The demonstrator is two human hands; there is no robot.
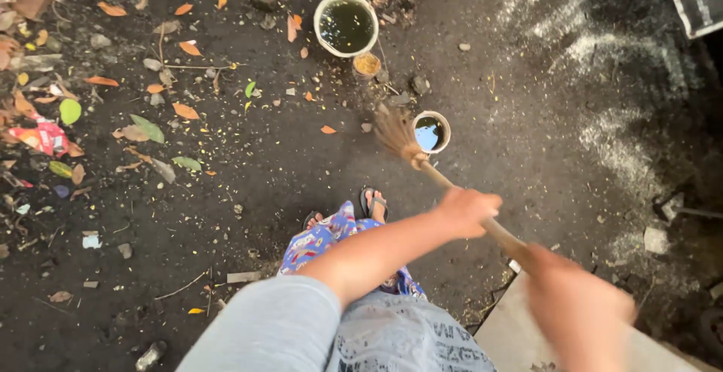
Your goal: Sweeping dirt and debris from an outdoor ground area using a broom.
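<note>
The person wears a light grey short sleeve (263, 327) and a pale grey top with dark printed lettering (407, 338). Below it hangs a blue patterned skirt with pink and yellow patches (327, 238). Dark flip-flop sandals (373, 202) are on the feet.

Broom (422, 163): long wooden stick with a bundle of tan bristles bound at its far end; held slanted, bristle end lowest and farthest from the person, fanned and blurred over dark soil just beside a small water-filled cup; handle runs back toward lower right, gripped at mid-length and again near its upper end.
</note>
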